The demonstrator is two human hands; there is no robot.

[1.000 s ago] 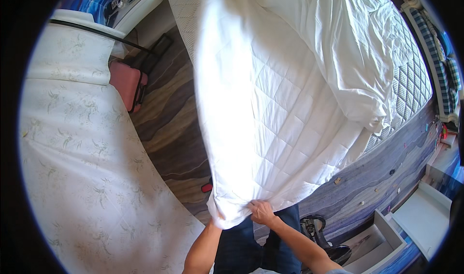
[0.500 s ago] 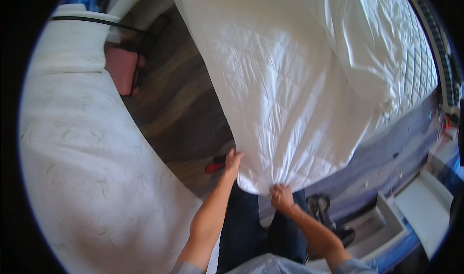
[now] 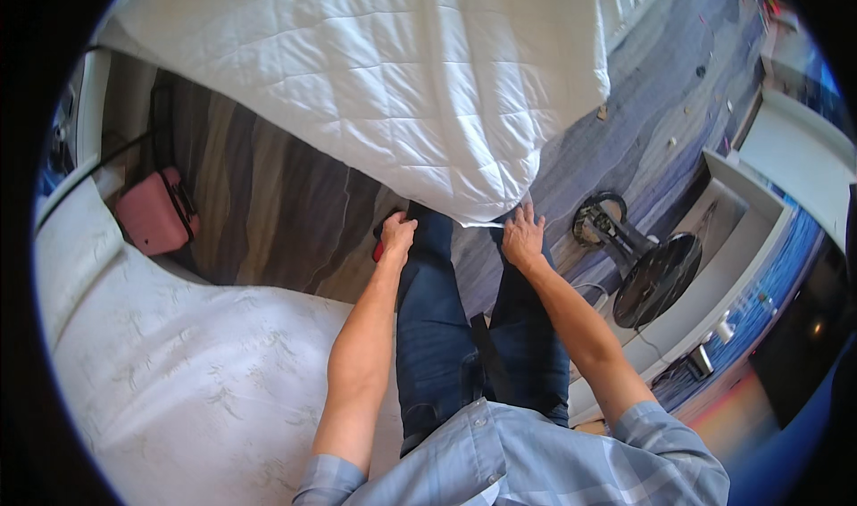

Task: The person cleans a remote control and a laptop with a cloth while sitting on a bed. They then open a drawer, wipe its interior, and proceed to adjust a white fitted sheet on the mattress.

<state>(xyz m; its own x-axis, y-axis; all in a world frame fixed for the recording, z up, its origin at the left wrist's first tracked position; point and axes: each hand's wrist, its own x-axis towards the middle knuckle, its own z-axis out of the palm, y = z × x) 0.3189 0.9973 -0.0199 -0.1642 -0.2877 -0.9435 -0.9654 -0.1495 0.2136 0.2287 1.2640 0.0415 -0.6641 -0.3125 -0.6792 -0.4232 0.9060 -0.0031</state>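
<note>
White quilt (image 3: pixel 384 78) fills the upper middle of the view, its stitched squares running down to a rounded corner just above the person's dark jeans (image 3: pixel 437 327). The right hand (image 3: pixel 525 238) has a narrow grip on the bottom edge, where a thin strip of cloth stretches sideways to its thumb side. The left hand (image 3: pixel 399 236) is near the lower left edge, in front of the left leg, its fingers curled; whether that grip has any cloth in it, one cannot tell. A small red item (image 3: pixel 378 249) shows just beside it, partly hidden. Below, on the left, lies a pale cover (image 3: pixel 214 363) with a faint leafy pattern, and beyond it a pink suitcase (image 3: pixel 153 213) rests on the wavy-grained floor (image 3: pixel 259 176). On the right, a stand with a round black top (image 3: pixel 658 278) tilts beside a shallow white tray-like unit (image 3: pixel 768 216).
</note>
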